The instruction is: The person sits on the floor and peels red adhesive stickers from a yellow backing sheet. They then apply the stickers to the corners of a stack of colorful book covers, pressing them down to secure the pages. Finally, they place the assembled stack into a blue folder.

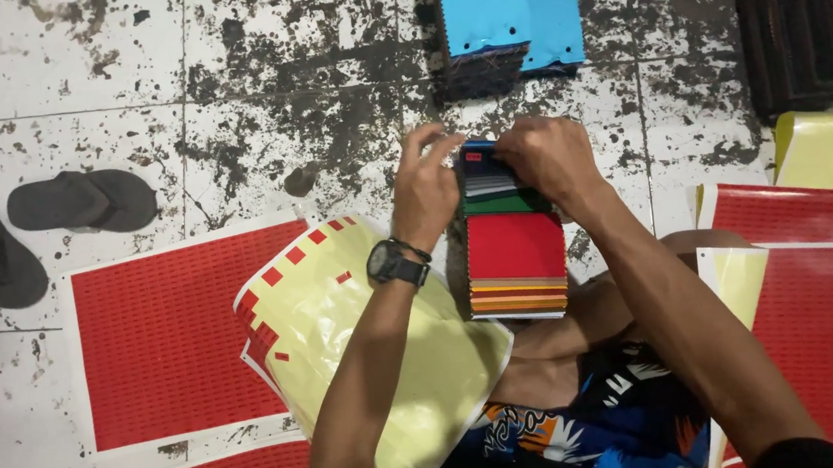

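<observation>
Both hands pinched on the far end of a stack of coloured sheets (515, 245) resting on the knee: left hand (423, 188) steadying the edge, right hand (550, 157) peeling the top sheet. Red sticker sheets (159, 337) spread on the floor (69, 54).

We're wearing a chunky black wristwatch (396, 263) with a thin black band just above it on our left wrist. Black sleeves are peeking in at six o'clock, and we're sporting dark shorts (594, 429) with a loud blue, orange and white floral print.
</observation>
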